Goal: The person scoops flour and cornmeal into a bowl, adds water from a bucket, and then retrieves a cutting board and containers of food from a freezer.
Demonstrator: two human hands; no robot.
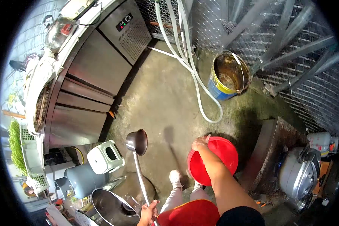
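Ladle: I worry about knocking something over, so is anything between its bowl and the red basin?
Nothing visible does. Only bare concrete floor separates the ladle, held in the left hand, from the red basin, whose rim the right hand grips.

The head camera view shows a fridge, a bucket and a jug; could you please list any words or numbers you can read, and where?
Nothing here is legible.
The control panel of the steel fridge: small lit marks, too small to read.
The yellow and blue bucket: no readable print.
The white jug: any label is too blurred.
The ladle in the left hand, the red tub in the right hand: no print visible.
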